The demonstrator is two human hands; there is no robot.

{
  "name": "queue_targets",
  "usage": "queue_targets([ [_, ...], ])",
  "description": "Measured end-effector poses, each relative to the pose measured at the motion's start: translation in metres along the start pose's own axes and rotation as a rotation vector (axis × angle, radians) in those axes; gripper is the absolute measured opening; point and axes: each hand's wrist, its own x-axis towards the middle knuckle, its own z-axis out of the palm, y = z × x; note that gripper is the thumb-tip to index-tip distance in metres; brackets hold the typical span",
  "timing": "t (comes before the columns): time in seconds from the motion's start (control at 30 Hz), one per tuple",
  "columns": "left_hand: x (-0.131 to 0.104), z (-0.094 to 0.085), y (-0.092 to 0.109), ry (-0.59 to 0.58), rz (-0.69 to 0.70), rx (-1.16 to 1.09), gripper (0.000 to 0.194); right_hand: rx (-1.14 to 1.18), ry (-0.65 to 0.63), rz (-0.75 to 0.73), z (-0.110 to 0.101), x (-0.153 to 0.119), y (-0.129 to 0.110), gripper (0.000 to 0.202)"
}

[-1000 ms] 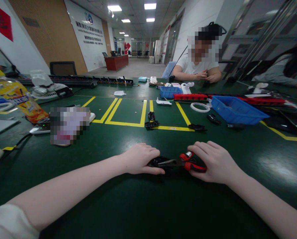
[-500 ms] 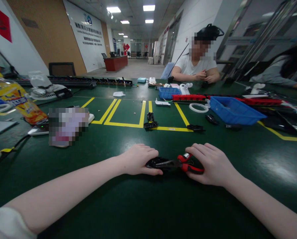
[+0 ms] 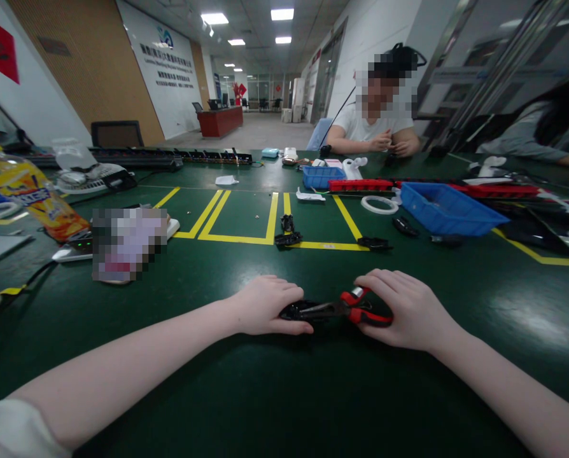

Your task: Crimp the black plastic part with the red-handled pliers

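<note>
My left hand [image 3: 271,305] pinches one black part [image 3: 291,311] over the green table [image 3: 193,394]; my right hand [image 3: 406,312] holds one pair of red-handled pliers [image 3: 344,306], jaws at that part; beyond, two blue bins [image 3: 449,210]; an office room behind.

A drink bottle [image 3: 39,200] with a yellow cap and orange label is at nine o'clock, beside a flat, pixelated item [image 3: 132,242]. At ten o'clock, a dark-backed chair [image 3: 117,134] is beyond the table [image 3: 217,267]. A red reception desk [image 3: 220,121] is at eleven. Between one and two, a person in a white T-shirt [image 3: 373,130] sits across the table, face pixelated.
</note>
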Motion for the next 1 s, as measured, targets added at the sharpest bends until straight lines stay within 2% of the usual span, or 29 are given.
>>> queue_targets([
  [0.53,-0.001,0.0,0.0,-0.006,-0.001,0.007,0.041,0.147,-0.056,0.02,-0.002,0.006,-0.006,0.037],
  [1.0,0.0,0.001,0.001,-0.01,0.022,0.046,0.043,0.175,-0.135,-0.02,-0.008,0.011,0.0,0.032],
])
